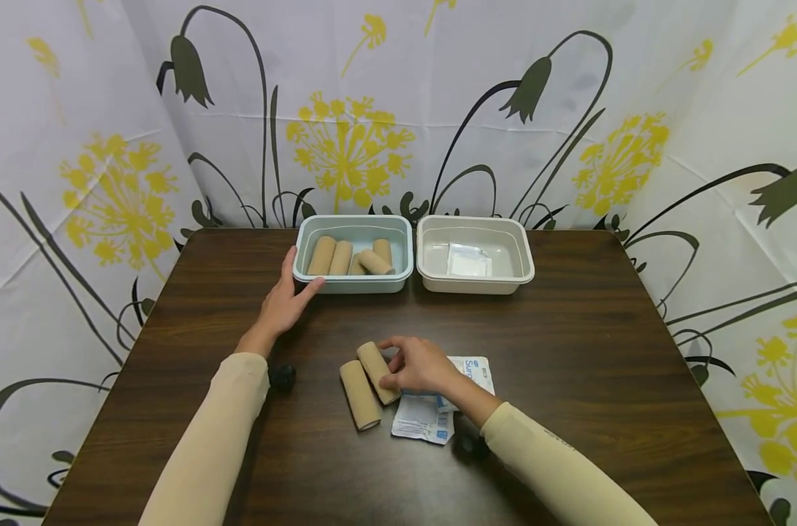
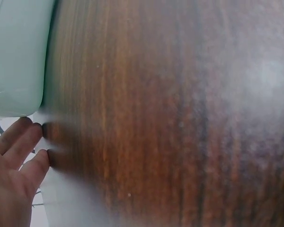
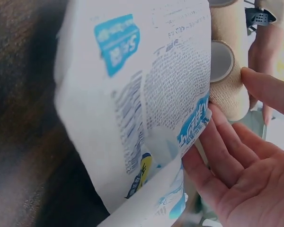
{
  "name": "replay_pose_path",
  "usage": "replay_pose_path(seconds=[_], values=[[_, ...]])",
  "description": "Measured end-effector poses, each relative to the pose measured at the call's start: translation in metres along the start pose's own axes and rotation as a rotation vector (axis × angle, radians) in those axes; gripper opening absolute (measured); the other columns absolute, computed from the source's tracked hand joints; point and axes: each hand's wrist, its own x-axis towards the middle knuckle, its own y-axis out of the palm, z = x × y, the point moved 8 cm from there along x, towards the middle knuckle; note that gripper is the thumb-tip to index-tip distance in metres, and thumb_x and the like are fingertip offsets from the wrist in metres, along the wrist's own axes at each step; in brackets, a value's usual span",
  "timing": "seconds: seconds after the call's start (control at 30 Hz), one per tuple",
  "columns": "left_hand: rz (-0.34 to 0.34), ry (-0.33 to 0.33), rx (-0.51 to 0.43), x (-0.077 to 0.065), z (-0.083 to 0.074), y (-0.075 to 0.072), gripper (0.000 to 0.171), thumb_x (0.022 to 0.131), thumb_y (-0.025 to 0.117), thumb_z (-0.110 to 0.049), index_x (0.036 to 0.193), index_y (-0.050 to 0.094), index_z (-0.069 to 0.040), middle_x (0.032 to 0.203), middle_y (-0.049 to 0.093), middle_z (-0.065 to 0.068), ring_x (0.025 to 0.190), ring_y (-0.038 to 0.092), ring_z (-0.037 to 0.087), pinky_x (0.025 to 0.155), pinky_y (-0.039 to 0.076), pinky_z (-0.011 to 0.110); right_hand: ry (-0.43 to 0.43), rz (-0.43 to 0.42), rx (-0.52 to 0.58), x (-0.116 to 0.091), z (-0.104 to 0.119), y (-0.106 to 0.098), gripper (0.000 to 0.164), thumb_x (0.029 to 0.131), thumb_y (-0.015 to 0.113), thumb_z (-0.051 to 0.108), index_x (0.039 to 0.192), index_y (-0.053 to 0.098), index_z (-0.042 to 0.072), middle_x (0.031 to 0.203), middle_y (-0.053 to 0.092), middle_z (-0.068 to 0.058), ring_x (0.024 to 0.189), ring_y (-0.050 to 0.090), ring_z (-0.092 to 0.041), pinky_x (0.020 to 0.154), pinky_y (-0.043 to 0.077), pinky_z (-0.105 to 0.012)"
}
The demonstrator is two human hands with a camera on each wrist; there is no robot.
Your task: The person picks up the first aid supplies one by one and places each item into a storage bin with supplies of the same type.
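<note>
My right hand point(image 1: 421, 365) pinches a tan bandage roll point(image 1: 374, 364) on the table, thumb on one side and fingers on the other. In the right wrist view, this roll point(image 3: 229, 97) shows a white core between thumb and fingers. A second bandage roll point(image 1: 359, 398) lies alongside to the left. White-and-blue printed packets point(image 1: 422, 422) lie under and beside the right hand. My left hand point(image 1: 281, 305) rests at the left end of the light blue bin point(image 1: 355, 288), fingers along its side and thumb at the front rim. Several bandage rolls point(image 1: 321, 256) lie inside that bin.
A cream bin point(image 1: 473, 288) stands right of the blue one, with a white packet point(image 1: 468, 261) in it. Both stand at the back of the dark wooden table point(image 1: 582, 351), before a flower-patterned curtain point(image 1: 464, 44).
</note>
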Motion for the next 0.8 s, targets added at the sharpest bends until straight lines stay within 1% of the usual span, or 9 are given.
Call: replay_pose_path(seconds=[0.1,0.23,0.4,0.6,0.73,0.77,0.8], values=[[-0.003,0.001,0.0,0.0,-0.001,0.0,0.09,0.092,0.05,-0.067,0.155,-0.008,-0.042,0.16,0.018,0.02,0.14,0.026,0.048,0.105,0.021,0.069,-0.005,-0.002,0.035,0.0,-0.001,0.0,0.058,0.078,0.083,0.024,0.131,0.062,0.015,0.081,0.067,0.012,0.078,0.061,-0.004,0.078,0.049,-0.031],[0.001,0.005,0.006,-0.001,-0.001,0.0,0.089,0.092,0.049,-0.066,0.154,-0.01,-0.043,0.16,0.018,0.021,0.139,0.026,0.049,0.105,0.021,0.069,-0.013,0.012,0.098,0.0,-0.002,0.0,0.06,0.078,0.083,0.02,0.133,0.06,0.011,0.086,0.068,0.008,0.078,0.062,-0.005,0.076,0.049,-0.029],[0.004,-0.002,0.008,-0.001,0.0,0.001,0.089,0.092,0.049,-0.066,0.154,-0.012,-0.045,0.16,0.017,0.021,0.14,0.024,0.049,0.105,0.02,0.069,-0.03,0.026,0.233,0.0,-0.004,-0.001,0.061,0.078,0.081,0.012,0.135,0.057,0.006,0.092,0.067,0.002,0.081,0.067,-0.01,0.073,0.052,-0.029],[0.003,-0.008,0.003,-0.001,0.0,0.001,0.09,0.092,0.049,-0.067,0.155,-0.011,-0.042,0.16,0.016,0.02,0.14,0.024,0.05,0.105,0.02,0.07,-0.088,0.002,0.369,0.0,-0.003,-0.007,0.055,0.078,0.078,0.003,0.13,0.06,0.002,0.097,0.066,-0.007,0.087,0.068,-0.018,0.074,0.054,-0.028],[0.003,-0.011,0.0,-0.001,0.001,0.001,0.091,0.091,0.049,-0.068,0.154,-0.012,-0.043,0.161,0.015,0.02,0.14,0.023,0.05,0.105,0.019,0.07,-0.137,-0.028,0.41,-0.001,-0.001,-0.015,0.051,0.079,0.077,-0.001,0.127,0.061,-0.001,0.1,0.066,-0.011,0.088,0.068,-0.021,0.076,0.054,-0.027],[0.003,-0.012,-0.001,0.0,0.001,0.001,0.09,0.091,0.049,-0.068,0.154,-0.012,-0.043,0.161,0.015,0.02,0.14,0.023,0.05,0.105,0.019,0.07,-0.142,-0.033,0.419,-0.004,0.004,-0.019,0.051,0.079,0.076,-0.002,0.127,0.06,-0.003,0.1,0.066,-0.014,0.089,0.068,-0.024,0.077,0.054,-0.028],[0.004,-0.013,-0.001,0.0,0.001,0.001,0.09,0.091,0.049,-0.068,0.154,-0.012,-0.044,0.161,0.014,0.02,0.14,0.023,0.05,0.105,0.018,0.071,-0.141,-0.038,0.427,-0.003,0.003,-0.021,0.05,0.079,0.076,-0.002,0.127,0.06,-0.003,0.101,0.066,-0.014,0.089,0.068,-0.024,0.078,0.054,-0.029]])
